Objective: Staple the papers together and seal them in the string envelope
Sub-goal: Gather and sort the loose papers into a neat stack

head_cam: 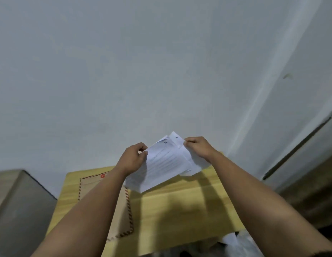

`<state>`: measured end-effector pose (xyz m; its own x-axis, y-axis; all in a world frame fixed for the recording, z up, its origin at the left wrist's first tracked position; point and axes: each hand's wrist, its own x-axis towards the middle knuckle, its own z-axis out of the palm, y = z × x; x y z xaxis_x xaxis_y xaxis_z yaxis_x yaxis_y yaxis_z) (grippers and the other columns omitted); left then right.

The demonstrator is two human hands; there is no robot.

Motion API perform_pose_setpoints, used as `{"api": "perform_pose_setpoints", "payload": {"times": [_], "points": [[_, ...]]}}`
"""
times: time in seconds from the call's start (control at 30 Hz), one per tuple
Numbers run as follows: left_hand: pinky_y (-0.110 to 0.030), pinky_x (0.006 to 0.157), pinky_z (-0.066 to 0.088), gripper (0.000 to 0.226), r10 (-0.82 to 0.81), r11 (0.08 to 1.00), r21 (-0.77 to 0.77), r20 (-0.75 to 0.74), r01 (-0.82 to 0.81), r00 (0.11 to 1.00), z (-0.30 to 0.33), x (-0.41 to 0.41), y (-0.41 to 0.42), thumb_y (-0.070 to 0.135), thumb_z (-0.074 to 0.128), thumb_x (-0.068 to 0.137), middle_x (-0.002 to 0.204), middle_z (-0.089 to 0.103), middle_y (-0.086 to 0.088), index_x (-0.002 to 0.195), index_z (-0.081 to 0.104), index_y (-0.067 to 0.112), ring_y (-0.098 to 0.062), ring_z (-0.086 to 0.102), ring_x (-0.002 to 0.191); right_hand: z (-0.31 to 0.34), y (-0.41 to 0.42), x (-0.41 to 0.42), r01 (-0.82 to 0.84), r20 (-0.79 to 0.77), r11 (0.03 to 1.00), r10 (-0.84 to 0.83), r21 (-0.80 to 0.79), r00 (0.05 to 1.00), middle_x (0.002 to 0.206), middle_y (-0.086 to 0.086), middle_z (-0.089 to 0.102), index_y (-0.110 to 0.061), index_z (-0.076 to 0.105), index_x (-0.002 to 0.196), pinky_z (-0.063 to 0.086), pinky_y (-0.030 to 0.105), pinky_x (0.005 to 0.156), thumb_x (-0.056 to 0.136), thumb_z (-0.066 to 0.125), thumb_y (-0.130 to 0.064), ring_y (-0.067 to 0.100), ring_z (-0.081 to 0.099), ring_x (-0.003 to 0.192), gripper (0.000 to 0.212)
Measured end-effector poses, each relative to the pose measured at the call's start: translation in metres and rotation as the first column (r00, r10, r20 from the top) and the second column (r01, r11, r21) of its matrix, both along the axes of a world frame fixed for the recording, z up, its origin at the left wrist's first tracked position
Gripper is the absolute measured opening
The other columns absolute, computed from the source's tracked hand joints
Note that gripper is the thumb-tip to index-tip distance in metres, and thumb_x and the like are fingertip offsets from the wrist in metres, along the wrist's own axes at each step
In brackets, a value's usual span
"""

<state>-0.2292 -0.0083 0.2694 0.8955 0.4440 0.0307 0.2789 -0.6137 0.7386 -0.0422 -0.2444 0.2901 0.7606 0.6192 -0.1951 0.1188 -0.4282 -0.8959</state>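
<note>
A stack of white printed papers (165,164) is held up in the air above the far part of the wooden table (176,210). My left hand (132,157) pinches the stack's left edge and my right hand (197,146) grips its upper right corner. The sheets are fanned slightly, with handwritten numbers showing at two top corners. A brown string envelope (122,210) with a red-and-dark striped border and a red button clasp lies flat on the table's left side, partly hidden under my left forearm. No stapler is in view.
A plain pale wall fills the upper view. A grey box or cabinet (20,204) stands left of the table. A dark-edged panel (298,145) runs along the right. Crumpled white plastic or paper (235,240) lies below the table's near right corner.
</note>
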Motion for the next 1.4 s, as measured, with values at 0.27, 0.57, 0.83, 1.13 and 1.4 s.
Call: {"api": "perform_pose_setpoints", "payload": {"times": [0.27,0.57,0.83,1.13,1.4], "points": [[-0.037,0.094,0.05,0.009,0.126,0.991,-0.059,0.186,-0.117,0.974,0.053,-0.055,0.014,0.028,0.062,0.099,0.13,0.061,0.014,0.106,0.066,0.026,-0.016,0.057,0.083,0.073,0.041,-0.065,-0.138,-0.066,0.987,0.144,0.078,0.987,0.107,0.002,0.074,-0.002,0.072,0.113,0.05,0.033,0.09,0.091,0.068,-0.03,0.021,0.067,0.1,0.036],[-0.029,0.072,0.049,0.013,0.137,0.989,-0.089,0.272,-0.117,0.953,0.087,-0.093,0.019,0.024,0.061,0.098,0.093,0.073,0.008,0.089,0.069,0.022,-0.01,0.065,0.076,0.113,0.056,-0.099,-0.182,-0.077,0.968,0.198,0.175,0.977,0.097,0.01,0.077,-0.008,0.079,0.099,0.052,0.036,0.084,0.099,0.061,-0.016,0.025,0.07,0.088,0.02],[-0.026,0.071,0.048,0.012,0.26,0.963,-0.165,0.349,-0.214,0.9,0.084,-0.092,0.016,0.023,0.061,0.099,0.094,0.071,0.01,0.092,0.07,0.022,-0.012,0.065,0.082,0.102,0.027,-0.102,-0.107,-0.004,0.988,0.109,0.115,0.994,0.102,0.002,0.08,-0.013,0.08,0.099,0.055,0.03,0.08,0.08,0.086,-0.038,0.016,0.075,0.089,0.032],[-0.027,0.086,0.051,0.016,0.576,0.733,-0.608,0.317,-0.305,0.754,0.072,-0.061,-0.009,0.013,0.062,0.098,0.102,0.075,0.005,0.101,0.077,0.02,-0.016,0.069,0.1,0.05,0.003,-0.088,0.221,-0.248,0.927,-0.147,0.302,0.958,0.114,0.007,0.077,-0.016,0.069,0.122,0.06,0.041,0.076,0.084,0.082,-0.017,0.028,0.074,0.102,0.04],[-0.052,0.091,0.063,0.009,0.476,0.74,-0.606,0.165,-0.292,0.864,0.036,-0.026,-0.023,0.022,0.066,0.094,0.093,0.078,-0.002,0.093,0.075,0.021,-0.03,0.075,0.097,-0.001,-0.012,-0.062,0.381,-0.397,0.858,-0.235,0.345,0.887,0.11,0.014,0.078,-0.003,0.068,0.124,0.059,0.053,0.092,0.089,0.077,-0.005,0.033,0.076,0.101,0.036]]}}
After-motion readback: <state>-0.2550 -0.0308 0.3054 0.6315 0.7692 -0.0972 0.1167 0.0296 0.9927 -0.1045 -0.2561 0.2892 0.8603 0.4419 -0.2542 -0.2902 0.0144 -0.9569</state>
